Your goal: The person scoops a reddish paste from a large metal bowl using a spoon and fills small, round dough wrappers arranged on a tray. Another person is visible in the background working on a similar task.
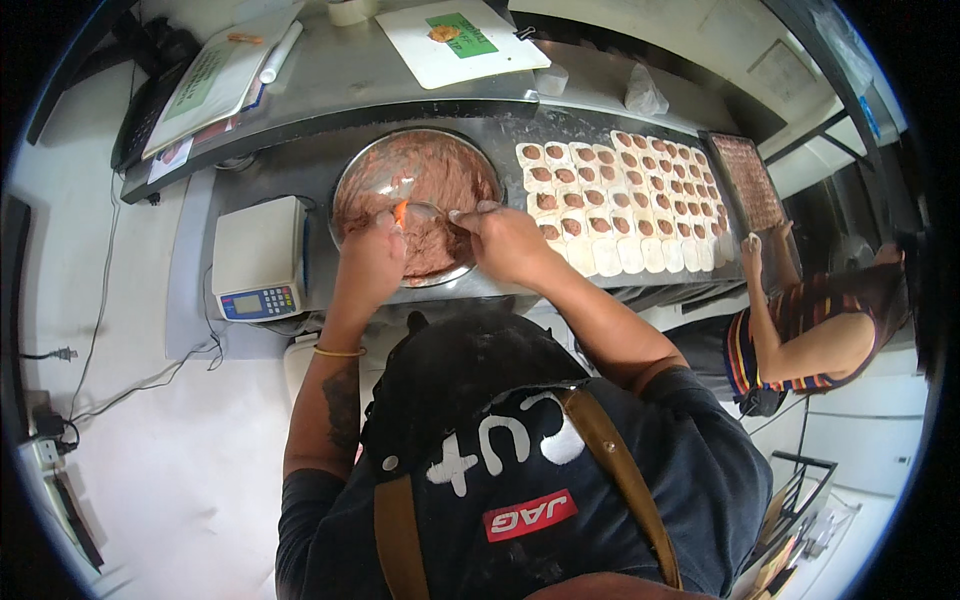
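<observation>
A large metal mixing bowl [491,161] holds pinkish ground filling [442,259] that is also smeared up its inner wall. Over its near left part, my left hand [375,259] grips an orange-handled tool [401,214], whose working end sits among the filling and is hard to make out. My right hand [510,244] reaches over the bowl's right side with fingers curled and tips pointing towards the tool. Whether it pinches anything is unclear. Right of the bowl lie rows of flat dough wrappers [607,257], most topped with a dab of filling; the nearest row is bare.
A digital scale [255,255] stands left of the bowl. Behind runs a raised metal shelf [337,67] with a white board [465,67] on it. At the far right, a person [810,330] works beside a tray of filled pieces [746,180]. Cables [150,386] trail on the left.
</observation>
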Demonstrator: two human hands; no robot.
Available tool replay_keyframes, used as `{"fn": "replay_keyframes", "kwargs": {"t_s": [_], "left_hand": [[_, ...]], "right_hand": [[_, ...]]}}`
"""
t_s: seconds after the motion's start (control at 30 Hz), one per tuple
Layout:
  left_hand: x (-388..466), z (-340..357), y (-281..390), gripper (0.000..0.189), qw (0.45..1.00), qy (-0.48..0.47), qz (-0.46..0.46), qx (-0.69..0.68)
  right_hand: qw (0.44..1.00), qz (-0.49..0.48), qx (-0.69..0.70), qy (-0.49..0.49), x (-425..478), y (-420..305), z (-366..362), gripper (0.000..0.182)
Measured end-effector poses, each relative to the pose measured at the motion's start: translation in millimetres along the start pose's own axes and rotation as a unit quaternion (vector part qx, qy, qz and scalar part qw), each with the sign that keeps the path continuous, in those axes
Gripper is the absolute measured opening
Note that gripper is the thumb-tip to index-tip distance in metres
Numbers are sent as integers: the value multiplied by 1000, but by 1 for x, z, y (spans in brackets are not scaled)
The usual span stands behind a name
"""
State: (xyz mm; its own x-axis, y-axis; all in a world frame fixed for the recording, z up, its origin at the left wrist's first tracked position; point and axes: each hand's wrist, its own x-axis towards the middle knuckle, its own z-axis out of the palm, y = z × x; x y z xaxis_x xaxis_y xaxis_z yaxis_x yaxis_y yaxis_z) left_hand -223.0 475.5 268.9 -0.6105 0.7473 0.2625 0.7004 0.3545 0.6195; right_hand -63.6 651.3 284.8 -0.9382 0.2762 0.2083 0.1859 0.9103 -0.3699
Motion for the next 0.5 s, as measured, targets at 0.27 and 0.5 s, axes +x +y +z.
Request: {"fn": "replay_keyframes", "kwargs": {"t_s": [0.27,0.5], "left_hand": [[-10,-4,-12,16,999,-43,-12,-7],[-26,-7,-32,18,998,-34,32,-41]], "right_hand": [[941,174,287,38,-12,-10,40,25],[867,251,381,202,-70,-4,36,28]]}}
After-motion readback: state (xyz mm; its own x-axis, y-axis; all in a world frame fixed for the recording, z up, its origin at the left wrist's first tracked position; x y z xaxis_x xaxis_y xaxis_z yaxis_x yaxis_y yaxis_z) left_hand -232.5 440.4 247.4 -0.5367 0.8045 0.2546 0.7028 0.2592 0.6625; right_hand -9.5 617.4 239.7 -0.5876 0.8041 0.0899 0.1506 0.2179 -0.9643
